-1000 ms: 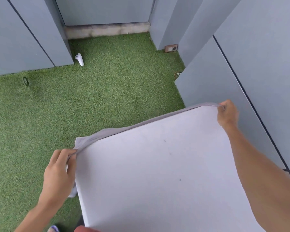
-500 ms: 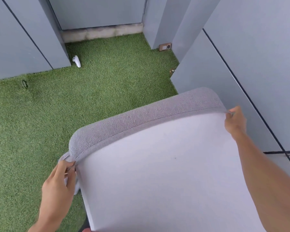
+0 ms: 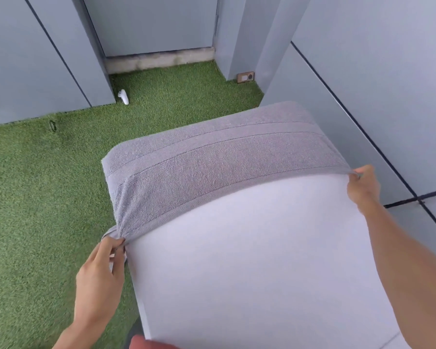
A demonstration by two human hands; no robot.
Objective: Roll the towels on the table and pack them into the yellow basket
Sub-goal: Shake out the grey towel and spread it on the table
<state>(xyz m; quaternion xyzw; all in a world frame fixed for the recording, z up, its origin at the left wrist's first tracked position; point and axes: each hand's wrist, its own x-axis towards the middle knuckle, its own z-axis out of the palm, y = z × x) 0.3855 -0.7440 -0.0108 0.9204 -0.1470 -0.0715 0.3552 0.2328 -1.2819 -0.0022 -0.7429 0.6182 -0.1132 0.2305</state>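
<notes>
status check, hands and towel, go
Left hand and right hand each pinch a corner of the grey towel, spread over table far edge. Basket unseen.

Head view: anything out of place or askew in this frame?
Nothing damaged or spilled. The grey towel lies over the white table's far edge, each hand pinching a corner: left hand, right hand. No yellow basket in view.

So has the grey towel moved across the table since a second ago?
Yes. The grey towel now covers far more of the white table, its held edge drawn toward the person.
</notes>
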